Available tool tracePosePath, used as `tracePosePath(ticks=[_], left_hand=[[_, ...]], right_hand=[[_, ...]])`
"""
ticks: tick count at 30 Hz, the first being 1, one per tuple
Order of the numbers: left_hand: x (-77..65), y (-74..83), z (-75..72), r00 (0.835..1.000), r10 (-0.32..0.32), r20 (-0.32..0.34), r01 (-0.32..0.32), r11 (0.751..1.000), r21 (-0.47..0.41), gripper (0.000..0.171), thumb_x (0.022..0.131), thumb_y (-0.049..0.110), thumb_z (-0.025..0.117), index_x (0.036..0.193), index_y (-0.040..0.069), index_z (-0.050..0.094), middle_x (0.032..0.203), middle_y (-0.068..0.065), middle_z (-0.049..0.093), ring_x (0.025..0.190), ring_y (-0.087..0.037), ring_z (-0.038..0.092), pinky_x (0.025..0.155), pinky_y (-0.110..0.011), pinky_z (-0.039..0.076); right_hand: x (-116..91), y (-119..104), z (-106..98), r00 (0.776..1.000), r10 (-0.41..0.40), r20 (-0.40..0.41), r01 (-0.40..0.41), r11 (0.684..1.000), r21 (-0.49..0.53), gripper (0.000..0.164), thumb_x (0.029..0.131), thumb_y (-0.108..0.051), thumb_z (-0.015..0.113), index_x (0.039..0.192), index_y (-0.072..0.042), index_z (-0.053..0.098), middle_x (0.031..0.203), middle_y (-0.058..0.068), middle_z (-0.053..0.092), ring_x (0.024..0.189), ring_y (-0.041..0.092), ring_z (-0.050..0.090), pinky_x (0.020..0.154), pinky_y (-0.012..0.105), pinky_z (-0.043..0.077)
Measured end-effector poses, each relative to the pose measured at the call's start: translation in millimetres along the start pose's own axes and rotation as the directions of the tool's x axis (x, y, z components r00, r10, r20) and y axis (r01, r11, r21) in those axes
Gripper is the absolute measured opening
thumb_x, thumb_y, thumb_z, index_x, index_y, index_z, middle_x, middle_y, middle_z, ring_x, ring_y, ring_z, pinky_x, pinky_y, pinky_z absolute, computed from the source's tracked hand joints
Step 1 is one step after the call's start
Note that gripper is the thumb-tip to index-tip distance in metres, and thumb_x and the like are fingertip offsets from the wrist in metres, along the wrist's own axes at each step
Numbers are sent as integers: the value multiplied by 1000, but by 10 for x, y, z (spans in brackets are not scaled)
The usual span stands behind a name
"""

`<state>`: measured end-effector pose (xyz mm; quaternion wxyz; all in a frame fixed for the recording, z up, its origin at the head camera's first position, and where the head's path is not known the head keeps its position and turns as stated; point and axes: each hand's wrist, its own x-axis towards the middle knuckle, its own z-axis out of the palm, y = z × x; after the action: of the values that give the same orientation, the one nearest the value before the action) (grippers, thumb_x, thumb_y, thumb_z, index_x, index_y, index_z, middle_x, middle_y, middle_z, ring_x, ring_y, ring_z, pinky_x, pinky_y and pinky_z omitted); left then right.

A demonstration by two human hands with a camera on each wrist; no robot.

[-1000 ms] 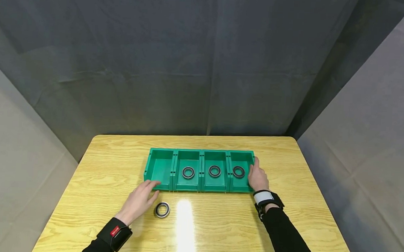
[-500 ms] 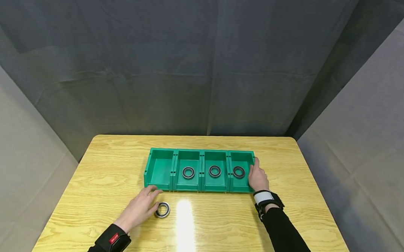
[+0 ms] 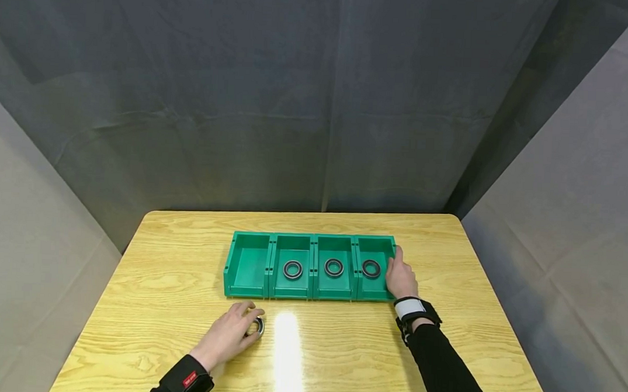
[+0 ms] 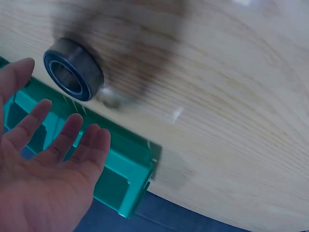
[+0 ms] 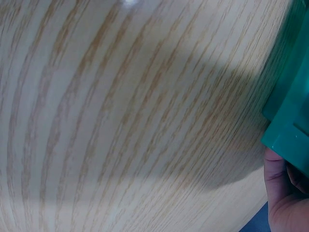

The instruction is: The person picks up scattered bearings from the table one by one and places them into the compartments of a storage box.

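My left hand (image 3: 229,335) is over a loose ball bearing (image 3: 258,327) on the table, its fingers spread and relaxed. In the left wrist view that bearing (image 4: 75,70) lies beyond the fingertips, with a gap visible between them. My right hand (image 3: 402,277) holds the right end wall of a green row of bins (image 3: 333,296). The right wrist view shows curled fingers (image 5: 276,176) at a corner of the green bin (image 5: 289,130); the thumb is not clear there. Three bearings lie in the bins: one in the second bin (image 3: 292,269), one in the third (image 3: 334,267), one in the rightmost (image 3: 371,268).
The leftmost bin (image 3: 248,263) has no bearing in it. The bins stand towards the back of a wooden table (image 3: 349,349). Behind it hangs a dark grey curtain (image 3: 243,128), and pale panels (image 3: 565,230) flank both sides.
My left hand has drawn back from the leftmost bin's front edge and moved right over the loose bearing, now partly covering it. My right hand and the bins stay in place.
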<state>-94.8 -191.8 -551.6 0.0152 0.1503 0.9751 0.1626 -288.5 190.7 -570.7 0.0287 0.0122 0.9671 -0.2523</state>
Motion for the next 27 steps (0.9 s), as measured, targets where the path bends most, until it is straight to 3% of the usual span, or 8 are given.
tracePosePath(ticks=[9,19,27], left_hand=[[-33,63,137,999,32,7,-32,998,53,28,89,15,77,116,11,71,120,-14,62,108,-35,62,78,-46,58],[-32,104,148,999,-15,38,13,999,38,31,86,8,78,116,10,69,118,-17,61,106,-34,58,73,-44,58],[-35,122,147,999,-30,22,28,998,65,37,81,4,82,115,10,69,114,-17,61,101,-34,58,65,-42,56]], right_hand=[[-2,-7,0,1000,-8,-12,8,1000,-7,45,110,-20,36,150,-2,27,83,30,68,63,41,65,46,44,44],[-3,-4,-9,1000,-10,-5,10,1000,1,46,110,-20,36,151,-2,27,81,29,67,60,39,64,45,42,42],[-2,-8,-2,1000,-6,-6,6,1000,-1,46,110,-20,36,151,-3,26,85,31,68,63,41,65,46,43,44]])
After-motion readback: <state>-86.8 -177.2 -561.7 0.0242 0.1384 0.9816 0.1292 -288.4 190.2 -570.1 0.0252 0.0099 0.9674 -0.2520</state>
